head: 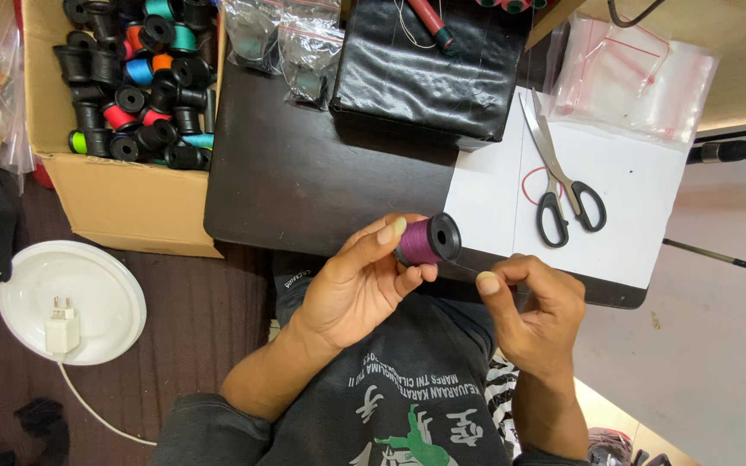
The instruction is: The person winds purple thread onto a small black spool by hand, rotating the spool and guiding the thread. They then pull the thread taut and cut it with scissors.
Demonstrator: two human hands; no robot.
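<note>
My left hand (357, 280) grips a purple thread spool (427, 240) with black end caps, held sideways just above the near edge of the dark table (304, 173). My right hand (535, 302) is a little to the right of the spool, thumb and forefinger pinched together on a thin thread end running from the spool. Both hands hover over my lap, in front of a grey printed shirt.
Black-handled scissors (563, 177) lie on white paper (632, 198) at the table's right. A cardboard box (123, 198) of several coloured spools stands at left. A black pouch (429, 65), clear plastic bags (632, 78) and a white plate (71, 298) with a charger are nearby.
</note>
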